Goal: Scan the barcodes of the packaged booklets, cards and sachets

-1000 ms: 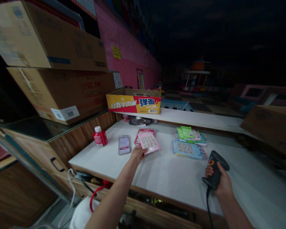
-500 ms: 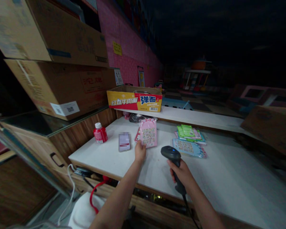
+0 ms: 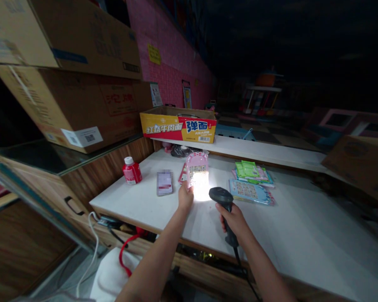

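Pink packet (image 3: 197, 160) pinched in our left hand (image 3: 185, 197), centre frame; our right hand (image 3: 234, 219) grips a scanner (image 3: 221, 194); we seem mid-scan, next needing steady aim.

Site type: a shop-style sales counter facing a dim hall. Identifying features, located from the white, flat-topped counter (image 3: 271, 226): on it, flat blue and green plastic-wrapped packs (image 3: 247, 188); above it, a black plastic handheld barcode scanner (image 3: 221, 195), light on. Left of the counter: stacked brown cardboard cartons (image 3: 91, 100). On the counter's rear ledge: an open red-and-yellow cardboard noodle carton (image 3: 178, 129). Beyond the counter: a dark-and-light checkered floor (image 3: 267, 135), and an orange-topped structure on posts (image 3: 263, 92) (resembling children's play equipment; detail is too dark).
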Available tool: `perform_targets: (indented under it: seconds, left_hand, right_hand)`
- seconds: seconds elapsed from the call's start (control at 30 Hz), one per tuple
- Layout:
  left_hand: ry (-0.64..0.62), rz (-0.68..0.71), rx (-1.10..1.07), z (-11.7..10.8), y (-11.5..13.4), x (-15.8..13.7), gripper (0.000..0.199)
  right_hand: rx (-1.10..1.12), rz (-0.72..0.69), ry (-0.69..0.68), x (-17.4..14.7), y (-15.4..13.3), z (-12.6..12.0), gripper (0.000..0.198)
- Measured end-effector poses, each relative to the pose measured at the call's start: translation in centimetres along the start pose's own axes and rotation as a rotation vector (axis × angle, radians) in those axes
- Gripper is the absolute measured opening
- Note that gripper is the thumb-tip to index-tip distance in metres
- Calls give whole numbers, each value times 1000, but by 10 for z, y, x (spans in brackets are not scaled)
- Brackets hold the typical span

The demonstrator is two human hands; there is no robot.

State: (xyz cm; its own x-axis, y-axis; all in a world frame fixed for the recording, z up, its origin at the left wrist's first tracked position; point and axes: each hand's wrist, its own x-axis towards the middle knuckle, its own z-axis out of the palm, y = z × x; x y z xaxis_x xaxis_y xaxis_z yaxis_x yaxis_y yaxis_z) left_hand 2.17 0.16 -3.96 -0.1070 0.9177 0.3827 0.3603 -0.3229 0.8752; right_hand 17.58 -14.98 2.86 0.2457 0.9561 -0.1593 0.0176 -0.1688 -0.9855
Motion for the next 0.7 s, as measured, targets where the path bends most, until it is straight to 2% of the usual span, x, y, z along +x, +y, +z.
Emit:
perform_targets:
  seconds: [0.27,0.4,0.53,0.7]
  left_hand:
    - [-7,14,-4,-5,3,-2,19]
    - [-7,-3,-28,-3,1,0,17]
    - [-14,-3,-151,-2,-2,2,24]
    - [-27,23,-372,-3,4,4,40]
  right_hand:
    - [22,13,-17,7,2,3,44]
    - [129,52,-18,10,4,-12,44]
    - [367,101,75,13,9,-52,46]
    - [783,87,93,13,24,-126,41]
